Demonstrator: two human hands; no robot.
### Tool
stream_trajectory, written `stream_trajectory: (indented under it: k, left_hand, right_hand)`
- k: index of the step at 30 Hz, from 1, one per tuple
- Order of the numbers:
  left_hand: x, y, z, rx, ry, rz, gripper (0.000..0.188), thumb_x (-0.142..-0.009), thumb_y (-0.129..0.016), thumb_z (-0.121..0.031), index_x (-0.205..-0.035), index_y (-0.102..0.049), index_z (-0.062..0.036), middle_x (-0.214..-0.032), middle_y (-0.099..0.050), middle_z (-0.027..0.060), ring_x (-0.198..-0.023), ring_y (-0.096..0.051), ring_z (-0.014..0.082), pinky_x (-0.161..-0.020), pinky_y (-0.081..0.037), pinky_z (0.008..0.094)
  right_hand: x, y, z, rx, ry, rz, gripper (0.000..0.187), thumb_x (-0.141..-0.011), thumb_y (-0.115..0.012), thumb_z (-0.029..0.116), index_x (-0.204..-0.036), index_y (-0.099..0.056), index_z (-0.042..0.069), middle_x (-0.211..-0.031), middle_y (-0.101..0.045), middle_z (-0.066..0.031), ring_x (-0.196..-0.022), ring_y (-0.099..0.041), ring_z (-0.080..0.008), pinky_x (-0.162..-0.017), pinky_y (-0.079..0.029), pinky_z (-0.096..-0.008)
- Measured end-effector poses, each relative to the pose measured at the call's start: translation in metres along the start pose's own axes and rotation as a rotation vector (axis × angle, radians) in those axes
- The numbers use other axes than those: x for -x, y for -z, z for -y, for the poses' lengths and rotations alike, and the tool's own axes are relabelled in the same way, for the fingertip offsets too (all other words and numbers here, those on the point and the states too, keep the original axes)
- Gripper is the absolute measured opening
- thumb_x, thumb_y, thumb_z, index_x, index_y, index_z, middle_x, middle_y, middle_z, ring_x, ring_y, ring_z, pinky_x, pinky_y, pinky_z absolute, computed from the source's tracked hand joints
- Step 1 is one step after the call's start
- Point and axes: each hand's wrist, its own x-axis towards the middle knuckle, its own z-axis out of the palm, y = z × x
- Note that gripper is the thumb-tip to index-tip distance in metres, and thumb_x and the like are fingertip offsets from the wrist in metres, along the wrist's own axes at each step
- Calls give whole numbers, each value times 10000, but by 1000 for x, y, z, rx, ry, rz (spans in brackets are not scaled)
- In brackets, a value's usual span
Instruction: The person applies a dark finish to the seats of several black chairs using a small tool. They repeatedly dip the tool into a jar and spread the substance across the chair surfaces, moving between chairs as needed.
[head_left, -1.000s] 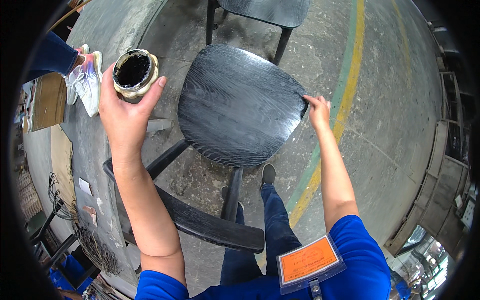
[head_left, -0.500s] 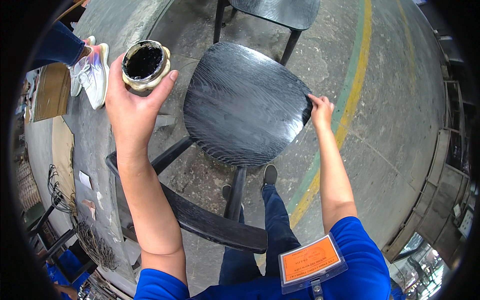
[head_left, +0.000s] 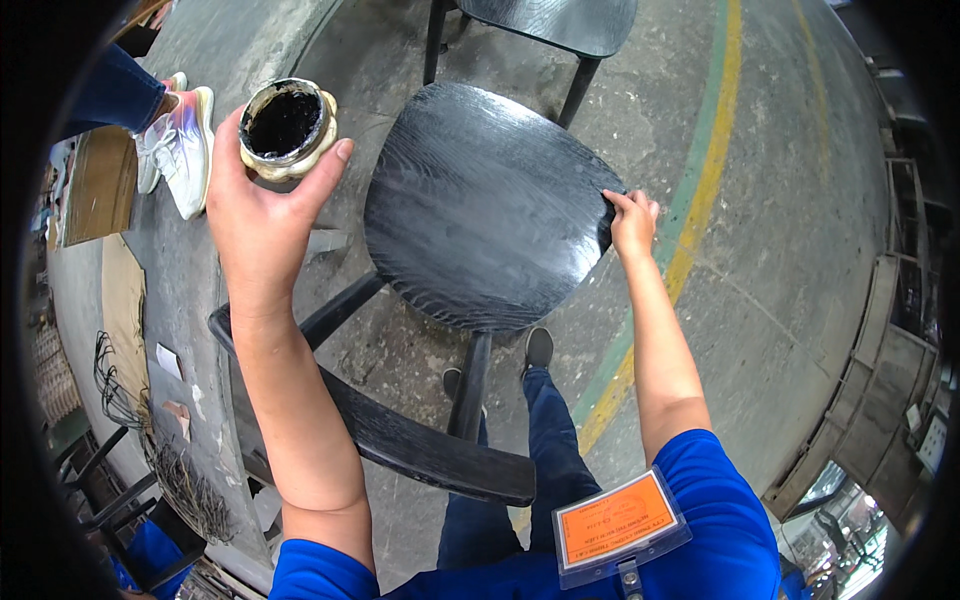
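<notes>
Since a second ago my left hand (head_left: 262, 205) has carried the small round jar (head_left: 287, 122) a little right and nearer the black chair seat (head_left: 480, 205), while my right hand (head_left: 632, 222) has stayed on the seat's right edge. I cup the jar from below and behind, thumb on its left side and fingers curled round the right, likely so its open mouth stays level; that mouth faces up, showing a black, paint-like content, and the jar's axis stands roughly upright, tipped slightly toward me. My right hand pinches the seat rim, fingers bent over the edge, seemingly to steady the chair. The seat lies between my hands, its long axis running near to far, curved back rail (head_left: 400, 440) near me. To the far left, another person's pale shoes (head_left: 178, 145) stand on the concrete floor (head_left: 780, 220); a yellow-and-green stripe (head_left: 690, 230) runs at right.
</notes>
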Motion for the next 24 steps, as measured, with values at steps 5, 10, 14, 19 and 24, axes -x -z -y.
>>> stream_trajectory:
  k: [5, 10, 14, 19, 24]
  left_hand:
    - [0, -1, 0, 33, 8, -8, 570, -686, -873, -159, -1139, -577, 21, -996, -692, 82, -913, -652, 153, -836, -505, 294]
    - [1, 0, 0, 17, 8, -4, 577, -688, -870, -154, -1149, -574, 26, -1004, -691, 81, -919, -650, 150, -842, -504, 287]
    - [1, 0, -3, 32, 23, -9, 572, -691, -867, -145, -1148, -573, 30, -1012, -692, 84, -926, -651, 146, -844, -503, 281]
    - [1, 1, -4, 21, 6, -4, 576, -692, -864, -142, -1154, -567, 30, -1013, -693, 83, -927, -652, 145, -842, -505, 282]
    - [0, 1, -4, 18, 25, -10, 588, -682, -869, -157, -1153, -568, 26, -1011, -696, 89, -926, -658, 153, -841, -510, 289]
  right_hand:
    - [-7, 1, -10, 1, -78, -32, 254, -863, -610, 89, -985, -766, 249, -896, -591, -23, -905, -506, -272, -856, -452, -365]
    - [-1, -5, -10, -68, -9, 25, 287, -850, -591, 51, -981, -768, 237, -902, -601, -36, -903, -508, -279, -873, -433, -351]
    - [-9, -2, -14, -74, -25, 49, 330, -831, -577, 19, -985, -769, 240, -898, -604, -44, -914, -506, -276, -888, -426, -352]
    - [-5, -1, -9, -68, -54, 16, 333, -827, -580, 8, -986, -771, 230, -873, -608, -54, -938, -492, -273, -896, -398, -354]
    - [-13, 9, -4, -89, 2, 140, 319, -836, -570, 17, -988, -769, 215, -903, -625, -65, -929, -532, -276, -901, -390, -355]
